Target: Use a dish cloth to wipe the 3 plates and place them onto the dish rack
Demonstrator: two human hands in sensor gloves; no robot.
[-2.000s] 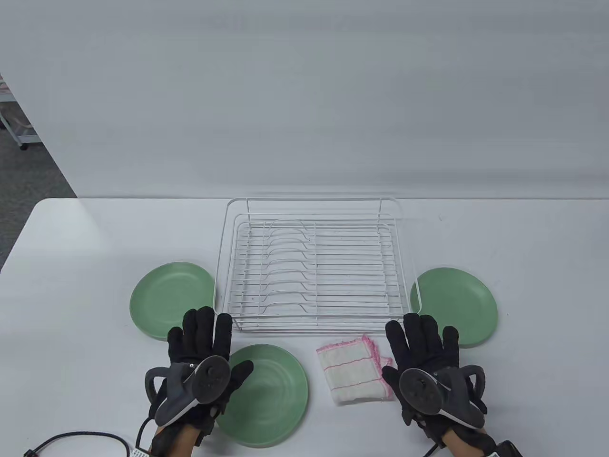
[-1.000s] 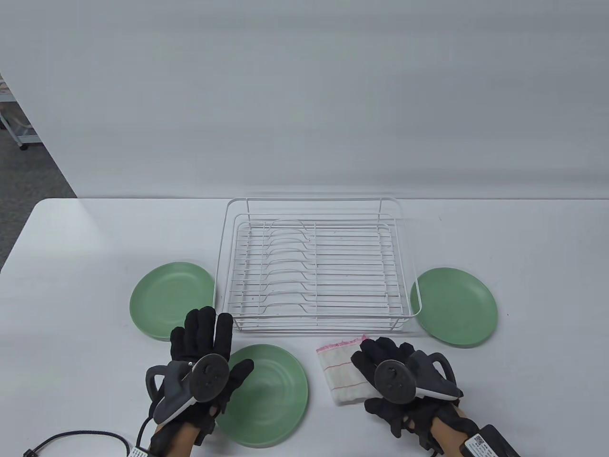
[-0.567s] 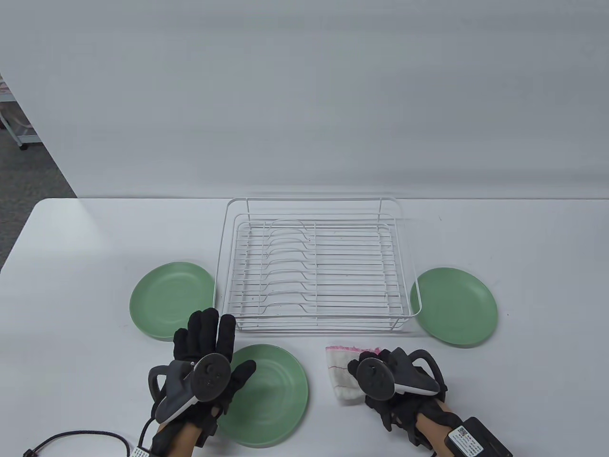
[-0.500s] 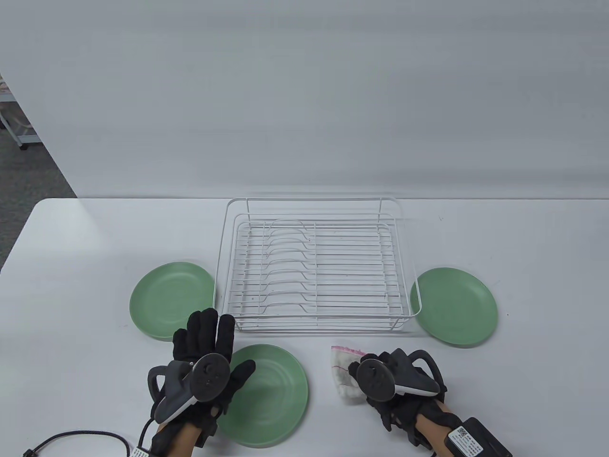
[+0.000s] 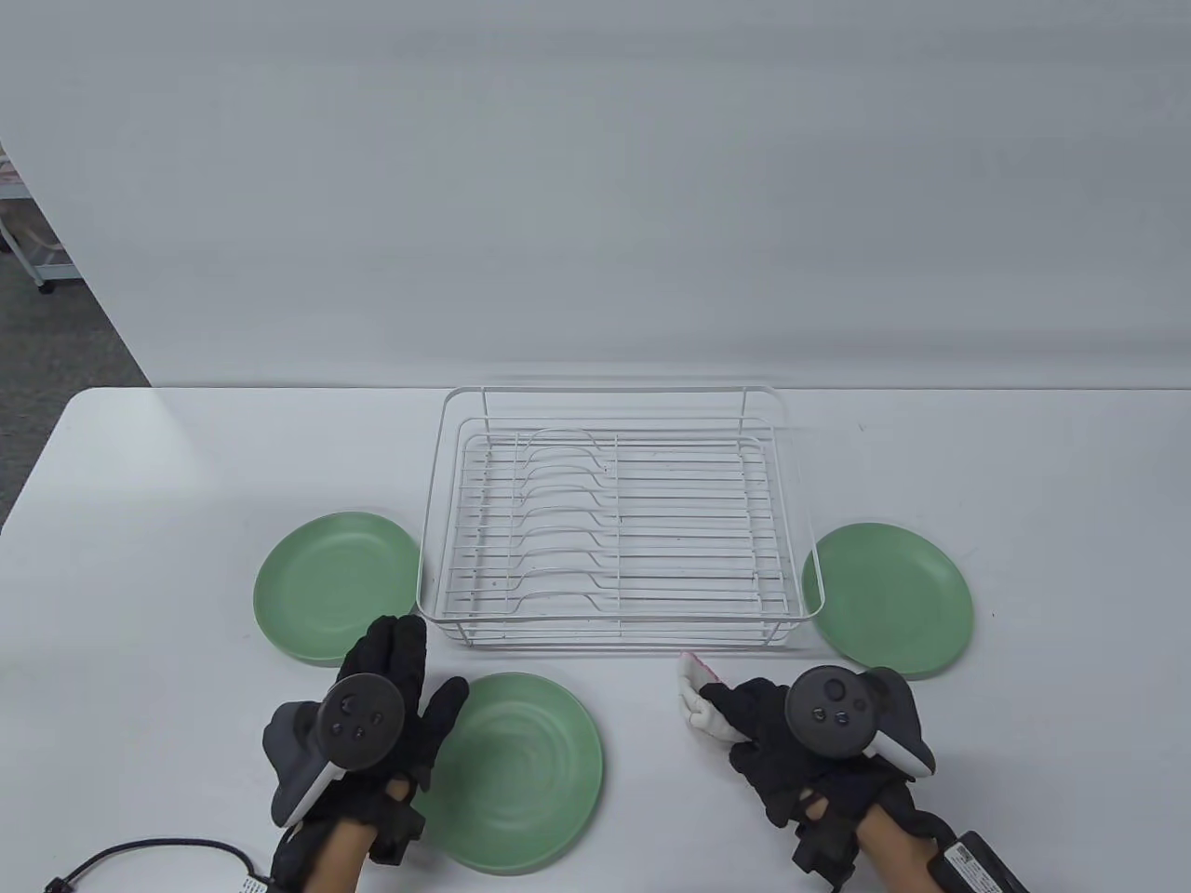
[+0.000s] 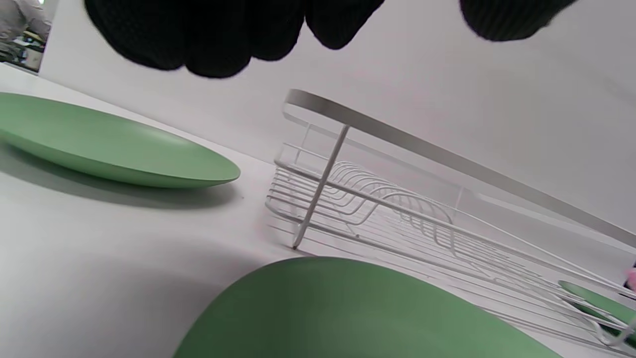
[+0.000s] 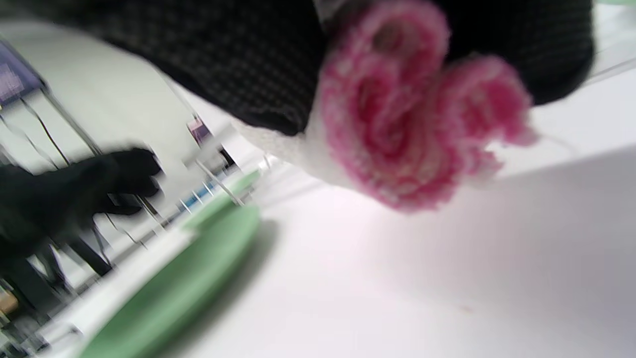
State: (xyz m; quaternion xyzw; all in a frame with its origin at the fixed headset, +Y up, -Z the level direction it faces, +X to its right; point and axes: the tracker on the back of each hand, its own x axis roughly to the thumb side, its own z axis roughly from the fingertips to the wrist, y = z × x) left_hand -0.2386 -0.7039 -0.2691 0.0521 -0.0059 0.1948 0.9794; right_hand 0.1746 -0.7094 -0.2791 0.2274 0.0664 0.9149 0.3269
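Three green plates lie flat on the white table: one left of the rack [image 5: 326,586], one at the front centre [image 5: 526,772], one right of the rack [image 5: 898,600]. The empty white wire dish rack [image 5: 614,521] stands between them. My right hand [image 5: 744,721] grips the bunched white dish cloth with pink edging [image 5: 696,698], lifted off the table; its pink hem [image 7: 397,124] fills the right wrist view. My left hand [image 5: 400,670] hovers with straight fingers over the left rim of the front plate [image 6: 348,308], holding nothing.
A black cable [image 5: 130,856] runs along the table's front left edge. A small black box [image 5: 977,865] sits on the right forearm. Behind the rack the table ends at a plain grey wall.
My right hand slid left onto the flat cloth, curled its fingers, bunched the cloth and raised it. My left hand has turned slightly and shifted a little toward the front.
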